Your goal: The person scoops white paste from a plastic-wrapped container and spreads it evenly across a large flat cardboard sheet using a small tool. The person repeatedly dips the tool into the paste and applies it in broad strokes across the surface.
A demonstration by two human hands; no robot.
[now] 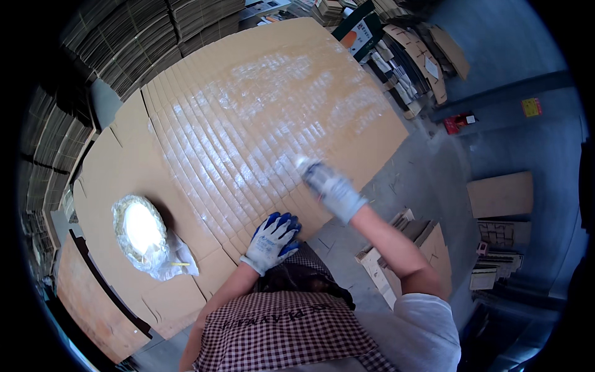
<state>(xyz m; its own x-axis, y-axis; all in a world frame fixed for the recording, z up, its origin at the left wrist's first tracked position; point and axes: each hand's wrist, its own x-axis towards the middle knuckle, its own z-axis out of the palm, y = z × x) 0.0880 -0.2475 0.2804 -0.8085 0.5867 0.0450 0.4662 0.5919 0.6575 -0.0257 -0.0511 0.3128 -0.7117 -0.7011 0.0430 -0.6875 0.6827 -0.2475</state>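
Observation:
A fan of overlapped flat cardboard sheets (260, 105) lies spread before me, its stepped edges wet and shiny. My left hand (273, 240), in a white glove with blue fingers, rests flat with fingers apart on the near edge of the sheets. My right hand (331, 189), in a pale glove, is motion-blurred over the sheets' lower right part. It is closed around a pale tool (305, 165) whose tip touches the wet cardboard; its kind is too blurred to tell. A round bowl of white paste (141, 228), lined with clear plastic, sits on the cardboard to my left.
Tall stacks of folded cardboard (124, 37) stand at the back and along the left. More flat boxes and scraps (409, 56) lie at the back right and on the grey floor (514, 149) to the right. A loose brown sheet (501, 193) lies on that floor.

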